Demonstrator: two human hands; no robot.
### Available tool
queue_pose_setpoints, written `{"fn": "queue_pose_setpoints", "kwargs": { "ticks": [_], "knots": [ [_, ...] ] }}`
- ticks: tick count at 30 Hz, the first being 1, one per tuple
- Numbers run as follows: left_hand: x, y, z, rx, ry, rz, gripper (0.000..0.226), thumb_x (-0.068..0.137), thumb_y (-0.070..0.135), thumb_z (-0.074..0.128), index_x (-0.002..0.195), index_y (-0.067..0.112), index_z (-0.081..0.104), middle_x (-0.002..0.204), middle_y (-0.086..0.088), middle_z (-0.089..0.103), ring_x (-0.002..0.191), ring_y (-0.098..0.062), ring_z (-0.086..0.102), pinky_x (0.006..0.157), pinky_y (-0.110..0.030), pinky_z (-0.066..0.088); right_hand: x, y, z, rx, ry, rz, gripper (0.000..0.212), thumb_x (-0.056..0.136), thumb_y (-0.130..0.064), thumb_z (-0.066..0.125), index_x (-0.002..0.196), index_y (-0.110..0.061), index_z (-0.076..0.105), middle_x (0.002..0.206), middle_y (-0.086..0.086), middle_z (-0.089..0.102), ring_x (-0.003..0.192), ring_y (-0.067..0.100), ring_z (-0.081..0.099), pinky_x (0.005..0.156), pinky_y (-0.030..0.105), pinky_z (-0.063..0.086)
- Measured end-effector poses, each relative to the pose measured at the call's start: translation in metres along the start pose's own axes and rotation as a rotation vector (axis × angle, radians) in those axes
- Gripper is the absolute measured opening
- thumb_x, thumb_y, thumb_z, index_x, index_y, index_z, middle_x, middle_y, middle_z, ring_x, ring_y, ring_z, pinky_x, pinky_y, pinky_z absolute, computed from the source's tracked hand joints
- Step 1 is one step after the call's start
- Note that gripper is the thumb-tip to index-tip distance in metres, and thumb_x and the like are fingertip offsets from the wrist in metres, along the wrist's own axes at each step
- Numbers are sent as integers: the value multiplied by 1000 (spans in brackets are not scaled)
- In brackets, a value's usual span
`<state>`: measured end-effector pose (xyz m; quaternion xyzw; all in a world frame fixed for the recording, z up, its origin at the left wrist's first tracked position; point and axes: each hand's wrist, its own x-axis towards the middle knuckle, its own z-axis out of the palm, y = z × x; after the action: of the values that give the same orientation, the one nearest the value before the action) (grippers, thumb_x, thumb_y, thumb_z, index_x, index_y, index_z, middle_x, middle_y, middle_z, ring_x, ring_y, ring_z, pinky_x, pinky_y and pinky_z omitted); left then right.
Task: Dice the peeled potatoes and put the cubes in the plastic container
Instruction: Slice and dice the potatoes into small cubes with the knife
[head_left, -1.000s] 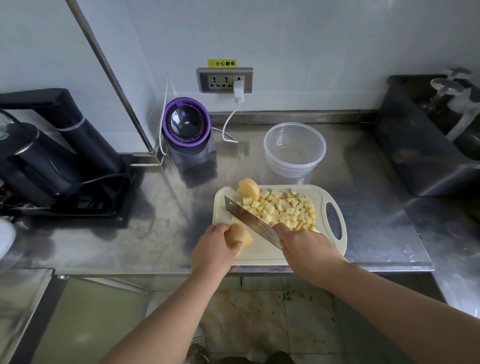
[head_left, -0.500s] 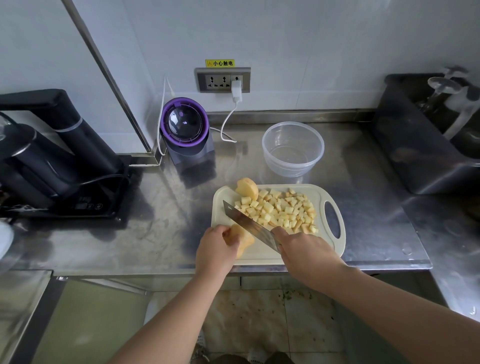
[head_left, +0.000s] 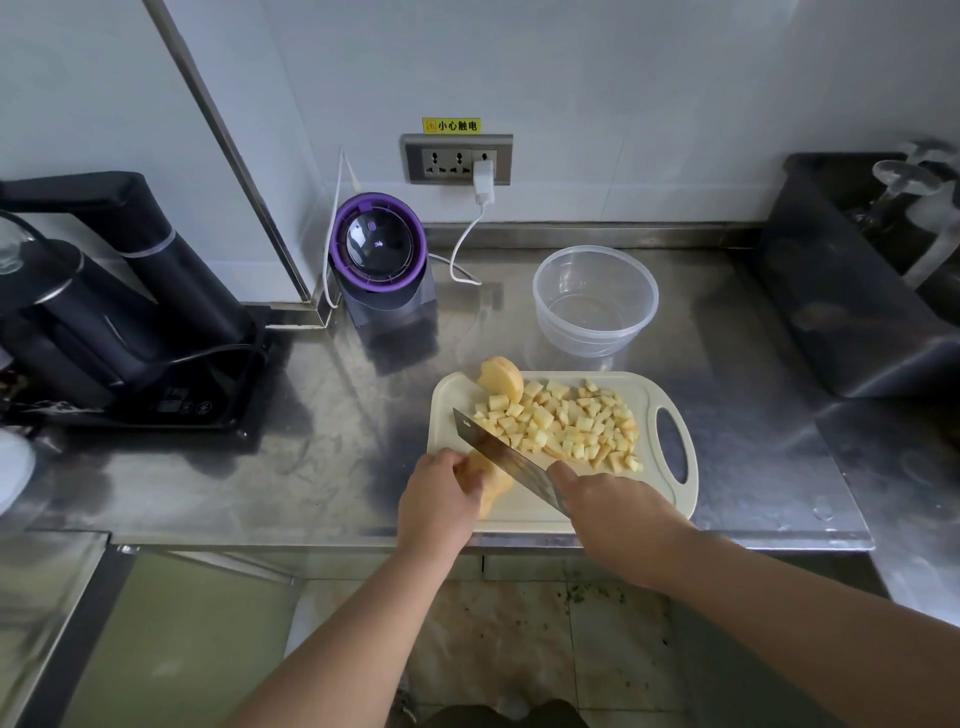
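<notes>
A cream cutting board (head_left: 670, 501) lies at the counter's front edge. My left hand (head_left: 439, 501) grips a peeled potato piece (head_left: 488, 486) on the board's near left corner. My right hand (head_left: 610, 506) grips the handle of a cleaver (head_left: 506, 457), whose blade slants across the potato piece just right of my left fingers. A pile of potato cubes (head_left: 566, 426) covers the board's middle. Another potato chunk (head_left: 501, 379) stands at the board's far left. Behind the board stands a clear plastic container (head_left: 595, 301), with nothing visible inside it.
A purple-ringed appliance (head_left: 382, 260) stands at the back, its white cable plugged into the wall socket (head_left: 457, 161). A black kettle unit (head_left: 104, 306) fills the left side. A dark sink (head_left: 857, 270) lies to the right. The steel counter (head_left: 322, 457) ends at my waist.
My left hand has turned the potato piece and shifted its grip. The cleaver has come down onto the piece and sits lower and closer to my left fingers.
</notes>
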<state>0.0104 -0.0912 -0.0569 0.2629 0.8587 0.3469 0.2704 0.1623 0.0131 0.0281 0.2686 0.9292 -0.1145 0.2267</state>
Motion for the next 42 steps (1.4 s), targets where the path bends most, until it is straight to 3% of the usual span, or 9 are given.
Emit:
{"fn": "queue_pose_setpoints", "kwargs": {
  "ticks": [6,14,18,21,26,31,42],
  "knots": [
    [2,0,2,156,42,45,27,93,32,59,113,16,62,109,0,58,86,-19,66,70,-39,59,13,9,3,7,-19,-74,50,96,-13,53,136,-23,26,100,1,62,74,14,61,70,30,59],
    [3,-4,4,76,15,8,29,93,34,59,117,18,58,113,3,51,92,-21,64,68,-42,59,32,0,13,41,-60,-81,48,92,0,53,131,-19,31,79,3,54,65,16,56,54,29,49],
    [1,0,3,120,14,10,29,94,35,57,118,18,57,114,3,51,95,-20,62,74,-41,58,31,0,16,58,-59,-35,45,92,1,50,128,-19,32,81,4,56,71,20,62,60,33,54],
    [-3,4,0,186,39,37,28,96,34,55,117,17,57,117,1,54,98,-19,61,82,-30,51,24,-2,15,121,-22,11,42,94,-3,48,129,-21,30,88,4,60,72,20,62,67,35,57],
    [-4,4,-1,151,28,16,31,94,38,56,119,20,59,116,3,55,94,-19,64,79,-32,55,16,0,9,100,89,26,40,95,-5,45,129,-21,30,82,1,55,60,17,53,60,33,52],
    [-5,2,-3,49,44,3,26,90,36,59,110,22,65,109,4,63,83,-18,67,67,-39,60,10,-1,5,87,33,24,42,95,-6,47,129,-23,28,97,6,61,76,21,62,72,37,58],
    [-5,0,-1,6,32,-21,25,91,36,60,109,20,64,107,3,60,78,-21,69,62,-41,60,2,-6,4,91,4,19,44,95,-6,48,130,-22,27,82,0,49,63,13,50,64,28,50]
  ]
}}
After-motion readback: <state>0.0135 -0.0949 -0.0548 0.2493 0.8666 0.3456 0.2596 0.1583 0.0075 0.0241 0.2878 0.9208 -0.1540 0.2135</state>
